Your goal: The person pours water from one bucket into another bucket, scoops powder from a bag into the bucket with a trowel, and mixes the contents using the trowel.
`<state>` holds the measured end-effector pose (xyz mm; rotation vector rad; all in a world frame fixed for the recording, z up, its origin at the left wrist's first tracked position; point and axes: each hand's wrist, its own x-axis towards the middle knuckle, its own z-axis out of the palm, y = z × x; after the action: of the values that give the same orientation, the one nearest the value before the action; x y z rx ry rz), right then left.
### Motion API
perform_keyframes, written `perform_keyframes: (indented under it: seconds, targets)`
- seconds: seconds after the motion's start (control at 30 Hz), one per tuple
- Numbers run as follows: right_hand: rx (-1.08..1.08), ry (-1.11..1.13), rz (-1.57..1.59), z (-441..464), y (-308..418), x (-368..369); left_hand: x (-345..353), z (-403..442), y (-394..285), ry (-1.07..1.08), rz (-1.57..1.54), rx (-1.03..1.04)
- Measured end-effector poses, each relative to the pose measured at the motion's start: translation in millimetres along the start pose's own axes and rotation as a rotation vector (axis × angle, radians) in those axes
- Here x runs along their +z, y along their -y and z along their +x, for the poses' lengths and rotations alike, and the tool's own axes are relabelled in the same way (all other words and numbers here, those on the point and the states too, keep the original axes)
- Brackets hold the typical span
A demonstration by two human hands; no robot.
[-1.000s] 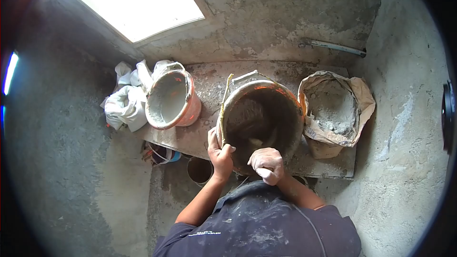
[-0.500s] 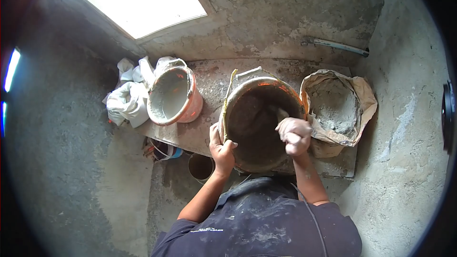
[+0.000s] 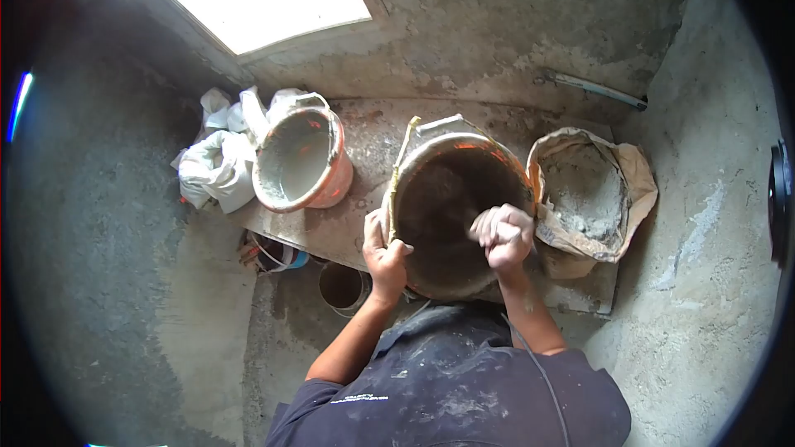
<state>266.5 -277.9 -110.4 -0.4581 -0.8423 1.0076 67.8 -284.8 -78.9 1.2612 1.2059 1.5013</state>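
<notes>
A large orange bucket (image 3: 465, 142), coated with grey mortar, stands tilted in front of my body. My left hand (image 3: 386, 258) is closed on its left rim, thumb over the edge. Over the bucket's right side, my right hand (image 3: 503, 236), dusted grey, is closed in a fist; what it holds points down into the dark inside and is too blurred to name. The bucket's wire handle (image 3: 441, 123) rests against the far rim. Dark material inside the bucket is hard to make out.
An open paper sack of grey powder (image 3: 583, 190) touches the bucket's right side. To the left stand a smaller orange bucket (image 3: 338, 180) holding greyish liquid and white plastic bags (image 3: 217, 170). Small pails (image 3: 343, 288) sit below the slab edge (image 3: 319, 250).
My right hand has moved slightly left and up over the bucket, still closed. A pale piece below its fingers is less visible now. My left hand stays on the rim.
</notes>
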Motion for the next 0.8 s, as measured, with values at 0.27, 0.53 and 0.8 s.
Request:
perform_keyframes:
  seconds: [0.27,0.53,0.8]
  targets:
    - [-0.326,0.227,-0.387,26,12,-9,2,-1,4,0.0,0.072,0.084]
    - [-0.106,0.281,-0.108,-37,13,36,-4,-1,10,-0.006,0.051,0.08]
    - [-0.15,0.06,-0.173,-10,7,-7,-13,2,15,0.002,-0.018,-0.028]
